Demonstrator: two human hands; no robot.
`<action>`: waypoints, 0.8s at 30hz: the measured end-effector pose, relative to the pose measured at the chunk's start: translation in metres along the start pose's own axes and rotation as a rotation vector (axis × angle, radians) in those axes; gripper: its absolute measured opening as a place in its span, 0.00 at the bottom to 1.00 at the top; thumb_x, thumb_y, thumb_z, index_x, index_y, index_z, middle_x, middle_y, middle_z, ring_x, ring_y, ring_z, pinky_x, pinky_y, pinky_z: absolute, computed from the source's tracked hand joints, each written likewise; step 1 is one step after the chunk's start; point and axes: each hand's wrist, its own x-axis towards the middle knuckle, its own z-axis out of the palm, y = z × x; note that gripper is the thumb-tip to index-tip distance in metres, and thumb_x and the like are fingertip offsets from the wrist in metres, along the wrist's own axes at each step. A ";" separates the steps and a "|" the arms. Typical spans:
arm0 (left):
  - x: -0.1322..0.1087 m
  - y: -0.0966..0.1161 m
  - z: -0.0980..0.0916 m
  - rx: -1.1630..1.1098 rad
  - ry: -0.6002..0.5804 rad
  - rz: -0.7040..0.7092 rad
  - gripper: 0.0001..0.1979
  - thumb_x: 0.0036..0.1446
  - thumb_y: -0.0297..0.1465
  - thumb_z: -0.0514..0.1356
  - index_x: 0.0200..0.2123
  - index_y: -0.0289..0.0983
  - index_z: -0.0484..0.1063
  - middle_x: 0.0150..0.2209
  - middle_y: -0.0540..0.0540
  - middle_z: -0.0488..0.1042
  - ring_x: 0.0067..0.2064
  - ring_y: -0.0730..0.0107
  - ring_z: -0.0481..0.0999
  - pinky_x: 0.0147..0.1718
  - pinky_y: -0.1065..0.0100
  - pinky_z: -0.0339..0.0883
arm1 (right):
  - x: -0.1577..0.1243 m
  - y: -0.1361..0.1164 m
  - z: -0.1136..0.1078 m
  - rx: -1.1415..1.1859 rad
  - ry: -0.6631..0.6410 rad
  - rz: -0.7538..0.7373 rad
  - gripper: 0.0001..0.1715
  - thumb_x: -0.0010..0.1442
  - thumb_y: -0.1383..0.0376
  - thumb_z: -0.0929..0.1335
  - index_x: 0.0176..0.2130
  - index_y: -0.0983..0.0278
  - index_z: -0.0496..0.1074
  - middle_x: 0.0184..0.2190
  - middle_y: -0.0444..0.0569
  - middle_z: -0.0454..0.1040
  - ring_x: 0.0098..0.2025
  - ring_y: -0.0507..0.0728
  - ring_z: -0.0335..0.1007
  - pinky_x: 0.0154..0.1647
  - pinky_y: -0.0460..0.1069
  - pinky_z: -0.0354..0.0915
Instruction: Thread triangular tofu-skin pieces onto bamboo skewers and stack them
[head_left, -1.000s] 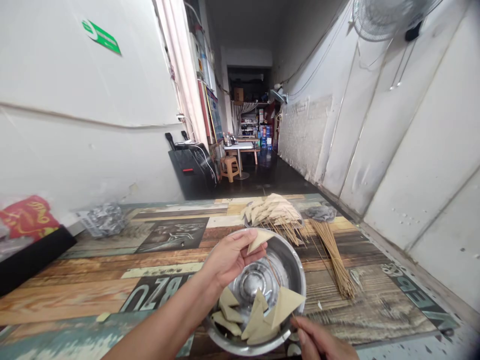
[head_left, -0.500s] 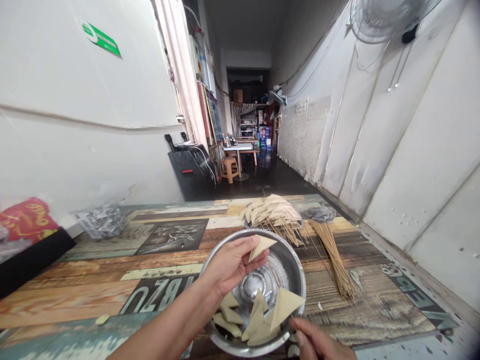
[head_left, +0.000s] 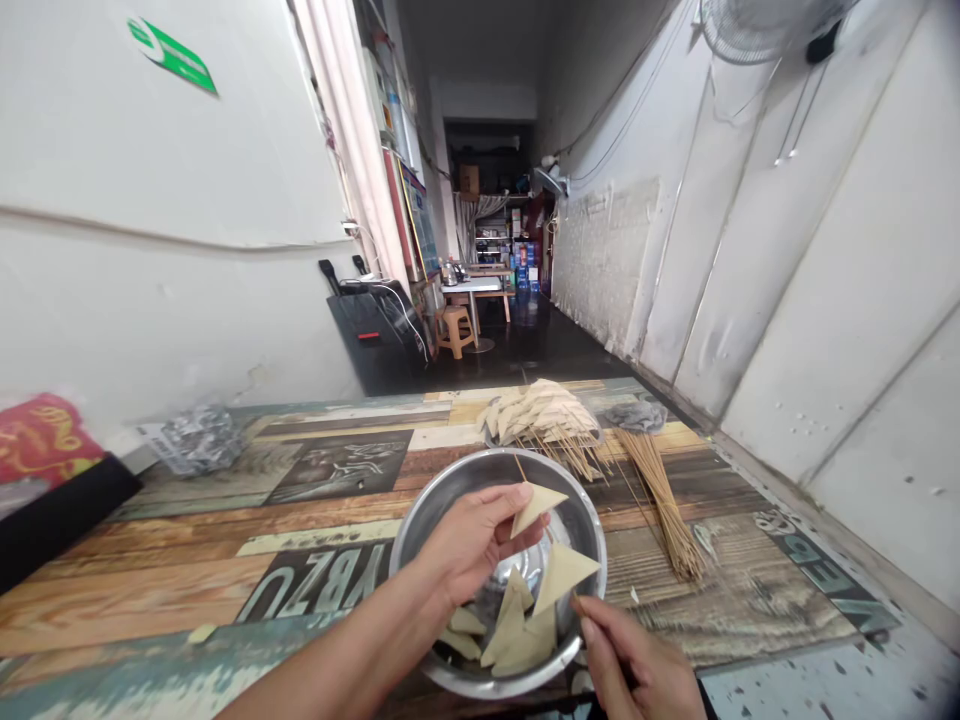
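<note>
My left hand (head_left: 469, 538) pinches a tan triangular piece (head_left: 536, 503) over a steel bowl (head_left: 439, 498). A thin bamboo skewer (head_left: 519, 467) pokes out above that piece. My right hand (head_left: 637, 670), at the bottom edge, is closed on the lower end of the skewer, which carries another triangular piece (head_left: 561, 573). Several more triangles (head_left: 504, 635) lie in the bowl's near side.
Behind the bowl lies a heap of skewered triangles (head_left: 544, 412), and to the right a bundle of bare skewers (head_left: 664, 500) with a grey cloth (head_left: 637, 415). The patterned tabletop (head_left: 225, 560) holds a foil wad (head_left: 196, 437), a black tray (head_left: 64, 512) and a red bag (head_left: 41, 440).
My left hand has carried its triangle right and slightly down onto the skewer tip. My right hand has risen further into view with the skewer.
</note>
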 end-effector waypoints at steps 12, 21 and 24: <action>0.004 -0.009 -0.003 0.243 -0.001 0.023 0.12 0.54 0.34 0.60 0.38 0.32 0.74 0.33 0.41 0.76 0.32 0.70 0.76 0.35 0.69 0.70 | 0.018 -0.006 -0.008 -0.062 0.013 -0.061 0.12 0.63 0.66 0.61 0.41 0.66 0.72 0.31 0.49 0.79 0.29 0.52 0.77 0.29 0.41 0.71; -0.004 0.001 -0.019 1.838 -0.445 0.148 0.21 0.45 0.35 0.64 0.46 0.42 0.75 0.41 0.42 0.76 0.44 0.53 0.73 0.41 0.63 0.62 | 0.015 -0.008 -0.035 -0.113 0.021 0.089 0.12 0.62 0.64 0.62 0.39 0.65 0.74 0.30 0.49 0.79 0.29 0.53 0.77 0.31 0.42 0.73; -0.008 0.003 -0.014 1.956 -0.539 0.105 0.22 0.45 0.33 0.64 0.47 0.43 0.74 0.43 0.41 0.73 0.44 0.55 0.72 0.40 0.65 0.61 | 0.011 -0.007 -0.037 -0.111 0.011 0.106 0.13 0.62 0.64 0.62 0.39 0.65 0.74 0.29 0.49 0.79 0.29 0.54 0.78 0.30 0.43 0.73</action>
